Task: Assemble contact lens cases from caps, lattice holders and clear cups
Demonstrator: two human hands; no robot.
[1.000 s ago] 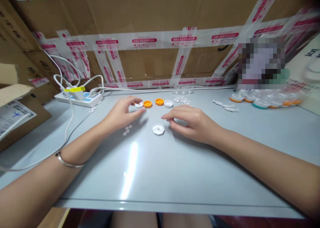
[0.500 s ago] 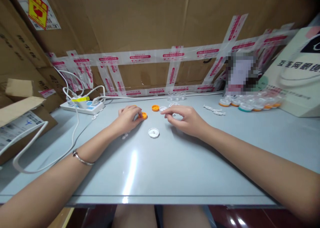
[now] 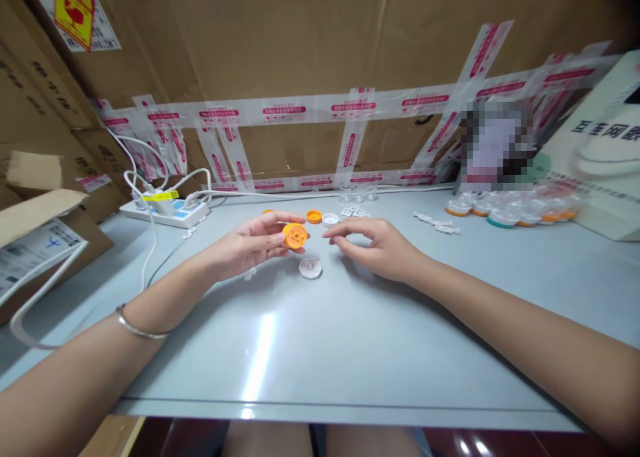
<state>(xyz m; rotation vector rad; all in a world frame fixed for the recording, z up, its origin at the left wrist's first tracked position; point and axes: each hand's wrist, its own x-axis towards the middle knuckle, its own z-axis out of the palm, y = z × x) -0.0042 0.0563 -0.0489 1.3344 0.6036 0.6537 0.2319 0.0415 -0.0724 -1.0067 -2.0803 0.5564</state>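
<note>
My left hand (image 3: 240,247) holds an orange round plastic cap (image 3: 295,235) between thumb and fingers, lifted off the table and tilted so its inner side with small holes faces me. My right hand (image 3: 373,240) hovers to the right, thumb and index finger slightly apart, with nothing visible between them. Just beyond its fingertips lie a white round cap (image 3: 330,219) and another orange cap (image 3: 314,216). A white disc (image 3: 311,267) with a raised middle rests on the table below the held cap. Part of one more orange piece (image 3: 269,211) shows behind my left hand.
Small white parts (image 3: 354,211) and clear pieces (image 3: 357,192) sit at the back. Several clear-topped cases (image 3: 517,210) with orange or teal bases stand right, near a paper bag (image 3: 595,157). A power strip (image 3: 165,210), white cables and an open carton (image 3: 45,243) occupy the left.
My left hand has picked the orange cap up from the table and turned its inner face toward me. The right hand has barely moved; the view has shifted slightly.
</note>
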